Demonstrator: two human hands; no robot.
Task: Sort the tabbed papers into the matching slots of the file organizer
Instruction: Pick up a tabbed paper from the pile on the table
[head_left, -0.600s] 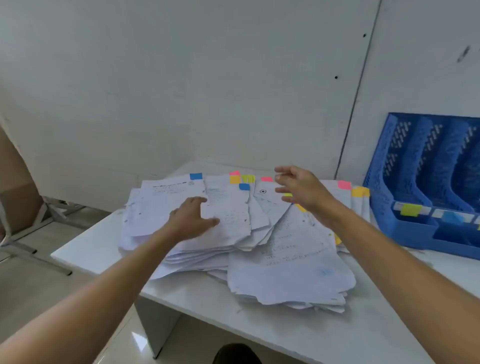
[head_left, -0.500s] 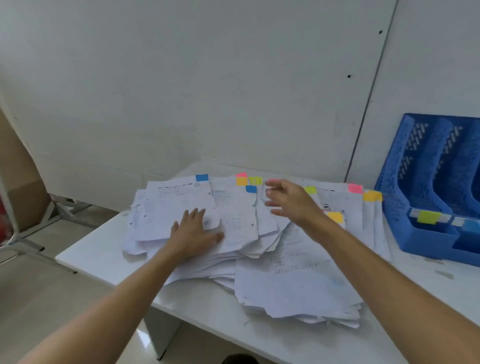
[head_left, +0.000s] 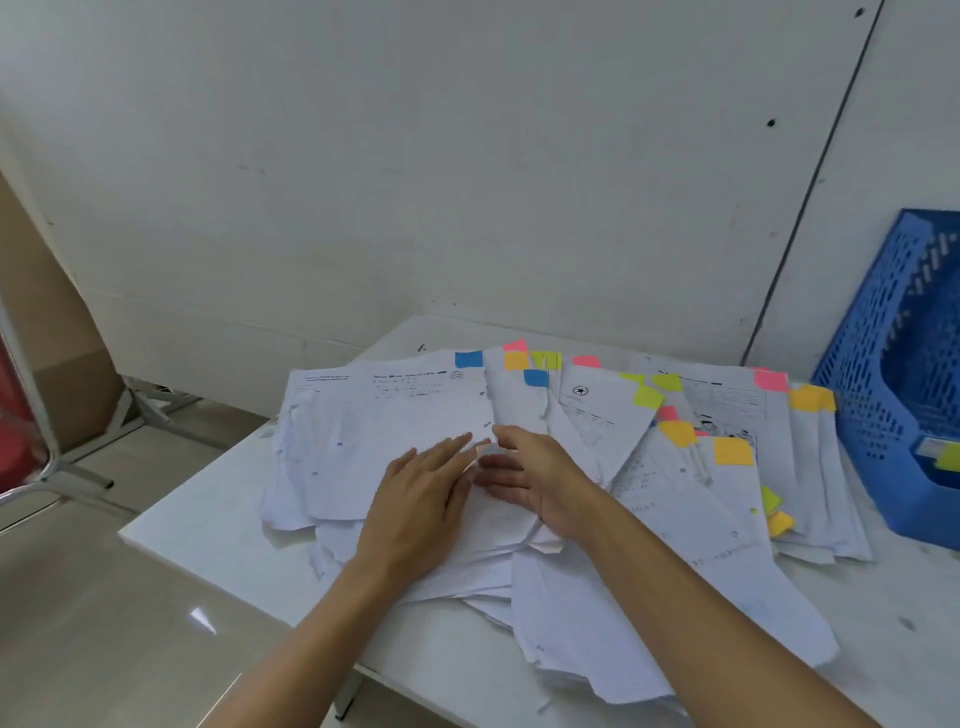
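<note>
Tabbed papers (head_left: 701, 509) sprawl in a loose heap on the white tabletop (head_left: 208, 530); lower sheets are buried, print too faint to read. Your left grip (head_left: 415, 499) lies flat and released on top. Your right grip (head_left: 535, 478) is beside it, fingers straight, clasping nothing. Blue file organizer (head_left: 883, 395) is cut off at the right.
</note>
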